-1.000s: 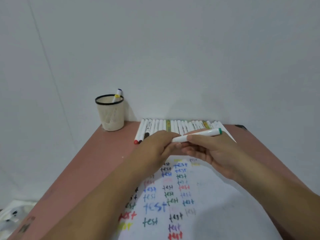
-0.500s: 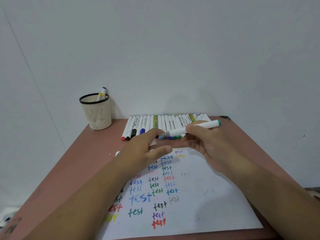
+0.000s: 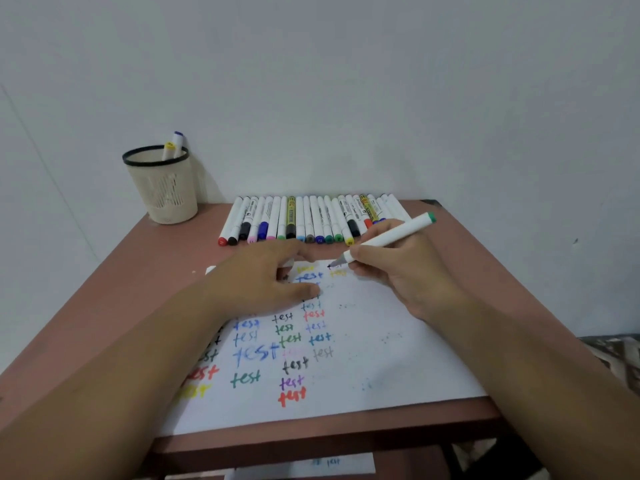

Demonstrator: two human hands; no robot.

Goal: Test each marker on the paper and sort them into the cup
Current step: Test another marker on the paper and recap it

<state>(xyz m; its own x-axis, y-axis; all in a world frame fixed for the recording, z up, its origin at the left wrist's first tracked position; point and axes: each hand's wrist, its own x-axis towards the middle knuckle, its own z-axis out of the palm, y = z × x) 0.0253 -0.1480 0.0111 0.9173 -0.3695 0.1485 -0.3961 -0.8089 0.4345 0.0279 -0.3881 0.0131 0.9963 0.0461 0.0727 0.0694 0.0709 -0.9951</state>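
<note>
My right hand (image 3: 398, 271) grips the white green-capped marker (image 3: 388, 239) like a pen, tip on the white paper sheet (image 3: 398, 358) at 12 o'clock; my left hand (image 3: 263, 282) lies flat, fingers relaxed, steadying it

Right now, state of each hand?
Left hand: open, flat on the paper, holding nothing.
Right hand: grips the marker, tip at the paper.
</note>
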